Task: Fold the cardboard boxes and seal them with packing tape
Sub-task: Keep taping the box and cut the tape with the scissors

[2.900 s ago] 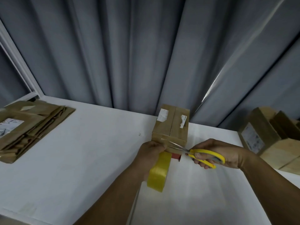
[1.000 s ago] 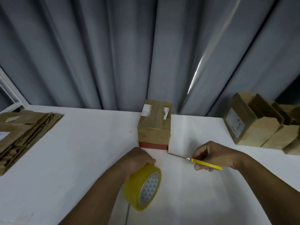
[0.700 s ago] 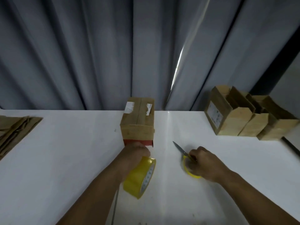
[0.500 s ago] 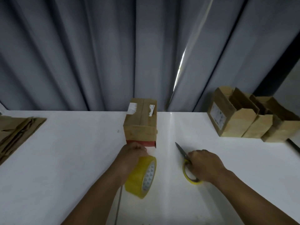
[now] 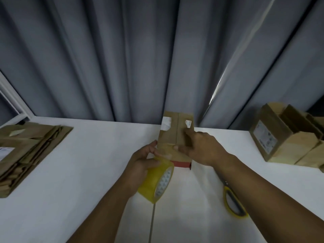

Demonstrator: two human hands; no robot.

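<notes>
Partway through sealing one box, loads more to go

Got a small cardboard box [image 5: 175,135] folded up and standing on the bench [image 5: 87,163] by the curtain [image 5: 122,58]; pressing flat on its top with the right hand [image 5: 201,148], fingers spread, while gripping the yellow packing tape roll [image 5: 156,181] in the left hand [image 5: 143,160], right at the box's near left corner. Can't make out tape over the top seam, so probably mid-seal. Leaving the yellow-handled scissors [image 5: 234,202] lying on the bench beside the right forearm, not held. Also spotting a few folded boxes [image 5: 284,137] at far right and a stack of flattened boxes [image 5: 26,146] at far left, so guessing well short of done.
</notes>
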